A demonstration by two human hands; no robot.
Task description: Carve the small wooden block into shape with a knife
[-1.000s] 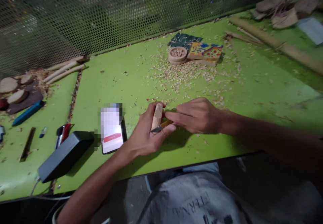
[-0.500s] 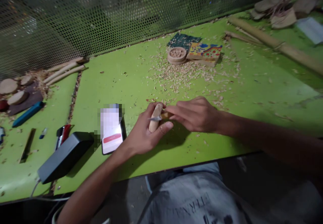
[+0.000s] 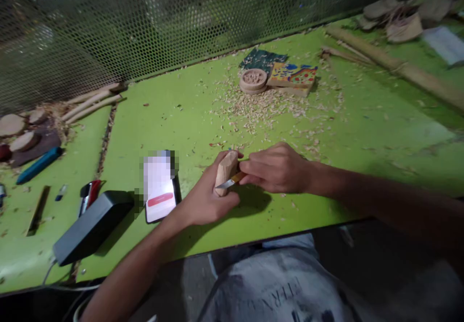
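- left hand [image 3: 205, 198] is closed tight round a small wood piece [image 3: 225, 171]. it holds it up on end, just over the green table [image 3: 152, 119], near the front edge.
- right hand [image 3: 277, 168] pinches a little knife [image 3: 229, 182]; fingers are shut on the handle.
- knife blade lies across the low part of the wood piece & touches it. tip points left.
- the 2 hands meet at the wood piece.
- phone [image 3: 159, 191] lies flat just left of the left hand. black box [image 3: 90, 225] is next to it, more to the left.
- lots of wood chips [image 3: 261, 107] on the table behind the hands.
- far back: round wood disc [image 3: 253, 79] touches a colourful block [image 3: 293, 76].
- far left: pale sticks [image 3: 92, 102] & a blue pen [image 3: 35, 165].
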